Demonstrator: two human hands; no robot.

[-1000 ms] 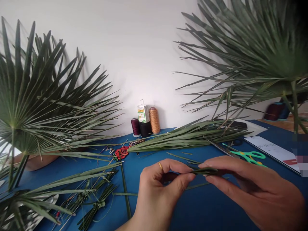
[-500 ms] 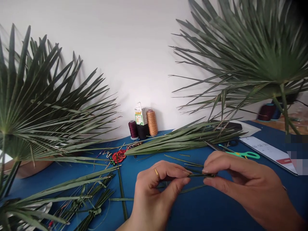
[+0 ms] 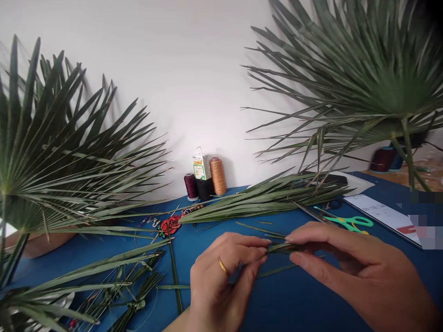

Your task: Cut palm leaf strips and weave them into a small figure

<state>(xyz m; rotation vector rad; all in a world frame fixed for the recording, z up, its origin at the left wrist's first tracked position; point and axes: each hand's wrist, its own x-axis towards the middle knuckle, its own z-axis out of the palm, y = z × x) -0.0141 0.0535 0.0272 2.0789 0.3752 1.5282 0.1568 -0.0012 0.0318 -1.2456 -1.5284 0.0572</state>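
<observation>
Between my two hands is a short length of folded green palm leaf (image 3: 279, 248). My left hand (image 3: 228, 269), with a gold ring on one finger, pinches its left end between thumb and fingers. My right hand (image 3: 341, 265) grips the other end, thumb below and fingers above. Most of the leaf piece is hidden by the fingertips. Just beyond the hands, thin leaf strips (image 3: 254, 227) lie on the blue tabletop (image 3: 277, 304). Green-handled scissors (image 3: 351, 223) rest behind my right hand.
Large palm fans stand at left (image 3: 69, 152) and right (image 3: 391, 87). A bundle of cut leaves (image 3: 242, 205) lies across the back, near thread spools (image 3: 218, 176), a small carton (image 3: 201, 166) and a red rose patch (image 3: 170, 226). At right lies a phone (image 3: 380, 219).
My hands have shifted slightly left, and the leaf piece between them has turned so its broader face shows. Both hands keep hold of it. The view has moved a little.
</observation>
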